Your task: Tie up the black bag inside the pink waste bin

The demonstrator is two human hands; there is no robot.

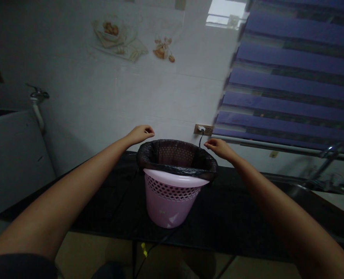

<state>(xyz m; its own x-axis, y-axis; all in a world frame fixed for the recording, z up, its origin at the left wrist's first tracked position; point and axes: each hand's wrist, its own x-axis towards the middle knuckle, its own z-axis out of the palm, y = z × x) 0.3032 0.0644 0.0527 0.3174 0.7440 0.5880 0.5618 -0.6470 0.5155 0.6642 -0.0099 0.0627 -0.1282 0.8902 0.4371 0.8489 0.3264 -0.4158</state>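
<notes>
A pink plastic wastebasket with a band of holes below its rim stands on a dark countertop. A black garbage bag lines it, its edge folded out over the rim except at the front, where a pink strip of rim shows. My left hand hovers just above the far left of the rim, its fingers curled in toward the thumb. To the right, my right hand is held beside the bag's edge with fingertips drawn together. Both hands look apart from the bag, and I see nothing in either.
Behind is a tiled wall with an outlet, a white plug and a black cord. A sink faucet is at the right below purple blinds. At the left are a wall tap and a pale appliance.
</notes>
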